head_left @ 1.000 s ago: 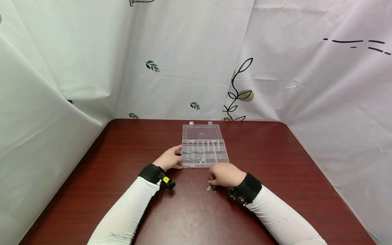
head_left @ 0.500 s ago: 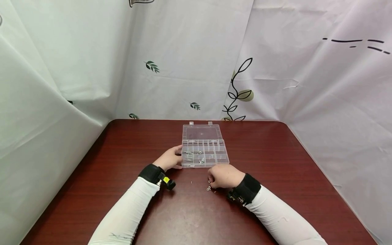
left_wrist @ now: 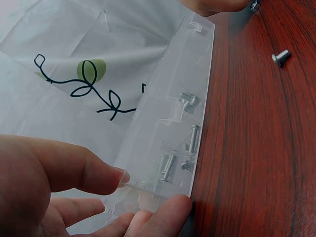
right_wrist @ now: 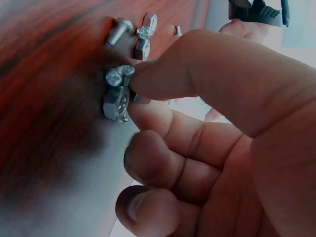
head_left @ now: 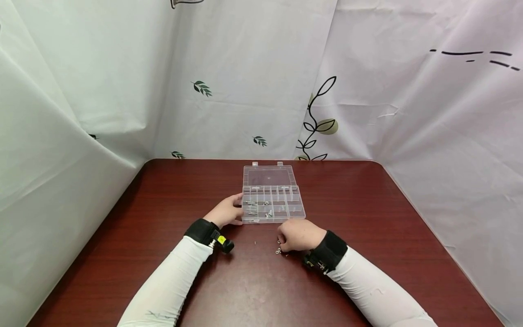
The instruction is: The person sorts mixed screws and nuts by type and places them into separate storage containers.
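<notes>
One metal piece (right_wrist: 141, 98) was pinched in the right hand (head_left: 303, 235); the left hand (head_left: 225, 212) gripped the clear box (head_left: 279, 198).

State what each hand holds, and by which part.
Left hand: clear box, by left end. Right hand: at metal parts; whether one is held cannot be told.

Red-brown table (head_left: 229, 290) (dark-grained); white sleeves (head_left: 163, 281); silvery screws (left_wrist: 281, 58)
</notes>
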`<state>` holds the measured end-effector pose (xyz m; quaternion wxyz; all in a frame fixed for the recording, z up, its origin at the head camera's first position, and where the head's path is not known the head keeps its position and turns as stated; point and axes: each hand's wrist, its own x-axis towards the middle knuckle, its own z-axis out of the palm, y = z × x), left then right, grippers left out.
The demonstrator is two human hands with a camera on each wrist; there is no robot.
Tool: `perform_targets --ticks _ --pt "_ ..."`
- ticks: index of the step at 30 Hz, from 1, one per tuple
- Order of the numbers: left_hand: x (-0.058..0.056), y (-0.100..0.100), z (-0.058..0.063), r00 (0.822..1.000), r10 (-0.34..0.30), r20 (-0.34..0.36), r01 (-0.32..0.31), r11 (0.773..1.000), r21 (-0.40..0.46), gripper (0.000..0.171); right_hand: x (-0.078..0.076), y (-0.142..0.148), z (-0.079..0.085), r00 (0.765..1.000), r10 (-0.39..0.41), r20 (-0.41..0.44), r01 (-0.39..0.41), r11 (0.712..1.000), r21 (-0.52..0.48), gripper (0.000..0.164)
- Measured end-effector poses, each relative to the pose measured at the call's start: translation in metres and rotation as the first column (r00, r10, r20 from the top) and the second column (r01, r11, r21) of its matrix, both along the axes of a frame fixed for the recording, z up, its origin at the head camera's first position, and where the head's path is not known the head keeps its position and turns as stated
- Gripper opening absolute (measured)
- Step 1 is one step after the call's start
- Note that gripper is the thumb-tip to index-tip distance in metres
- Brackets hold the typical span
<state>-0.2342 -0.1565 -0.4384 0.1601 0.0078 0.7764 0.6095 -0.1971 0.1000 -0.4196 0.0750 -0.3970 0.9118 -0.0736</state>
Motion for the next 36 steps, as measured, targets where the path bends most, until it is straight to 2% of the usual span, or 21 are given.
perform_targets --ticks 7,14,20,28,33,36 --pt "0.0 0.0 0.0 1.0 -0.001 0.001 0.001 1.0 0.001 0.079 -0.005 0.005 0.004 1.0 -0.017 -0.017 0.017 1.0 0.004 0.019" --pt "-0.001 0.0 0.001 1.0 -0.013 0.0 0.013 1.0 0.0 0.078 -0.013 0.015 0.016 0.999 -0.042 -0.028 0.04 0.998 -0.055 0.021" --pt "0.0 -0.001 0.001 1.0 -0.01 0.002 0.01 1.0 -0.013 0.077 -0.022 0.019 0.02 0.997 -0.059 -0.056 0.053 0.992 -0.115 0.018" --pt "0.0 -0.001 0.002 1.0 -0.01 -0.002 0.01 1.0 -0.012 0.076 -0.037 0.022 0.025 0.985 -0.134 -0.11 0.107 0.969 -0.224 0.015" --pt "-0.001 -0.001 0.001 1.0 -0.014 0.001 0.014 1.0 -0.004 0.076 -0.045 0.019 0.031 0.977 -0.194 -0.083 0.166 0.949 -0.267 0.013" --pt "-0.001 -0.001 0.001 1.0 -0.012 0.005 0.012 1.0 -0.009 0.075 -0.05 0.016 0.035 0.967 -0.248 -0.058 0.22 0.928 -0.299 0.01"
